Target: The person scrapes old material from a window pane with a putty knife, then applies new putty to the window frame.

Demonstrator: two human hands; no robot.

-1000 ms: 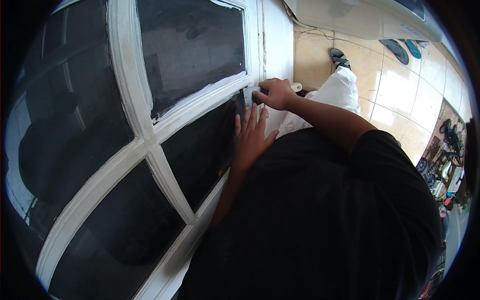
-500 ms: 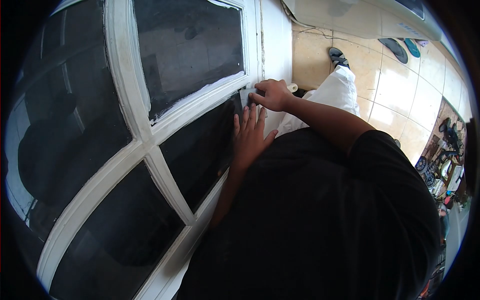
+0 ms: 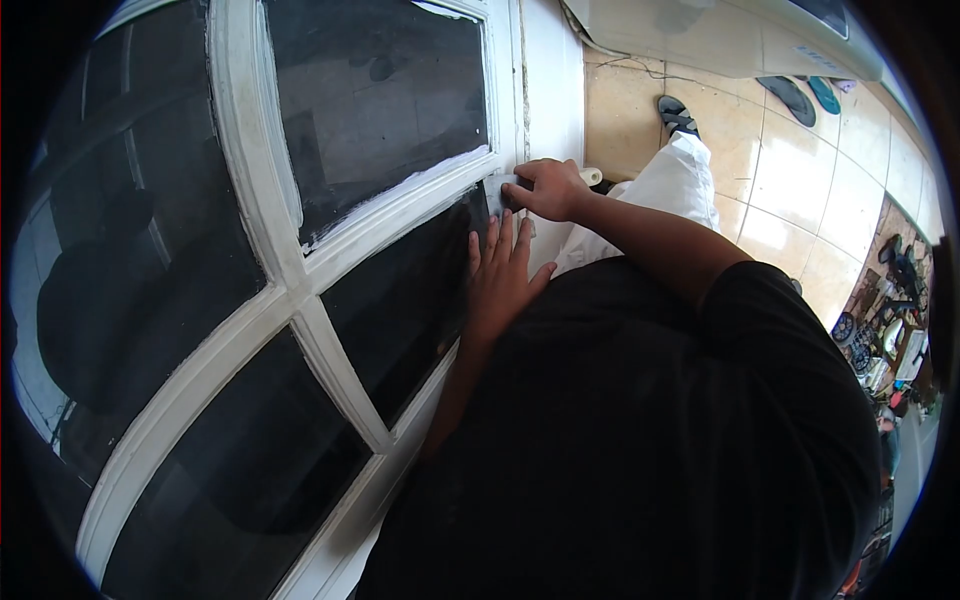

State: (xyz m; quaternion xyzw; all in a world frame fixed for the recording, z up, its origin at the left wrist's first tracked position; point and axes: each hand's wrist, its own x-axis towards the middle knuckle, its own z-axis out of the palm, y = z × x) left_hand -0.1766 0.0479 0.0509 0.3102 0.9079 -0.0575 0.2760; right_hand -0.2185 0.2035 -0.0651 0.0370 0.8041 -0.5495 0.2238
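Observation:
My right hand (image 3: pixel 550 190) is closed on a small flat grey piece (image 3: pixel 496 192) at the corner of a window pane, against the white frame; its exact kind does not show. Just below it, my left hand (image 3: pixel 498 270) lies with fingers spread at the edge of the dark glass pane (image 3: pixel 400 290), fingertips close to the grey piece. The white window frame (image 3: pixel 295 270) divides several panes. Uneven white paint (image 3: pixel 400 200) marks the edge of the upper pane.
White trousers (image 3: pixel 675 185) and a sandal (image 3: pixel 678 115) show beyond my right arm on the tiled floor (image 3: pixel 740 190). A pale vehicle-like body (image 3: pixel 700 35) stands at the top. Loose sandals (image 3: pixel 790 100) lie near it. Mixed clutter (image 3: pixel 890 340) fills the far right.
My right hand has shifted slightly to the right with the grey piece. My left hand stays in nearly the same place.

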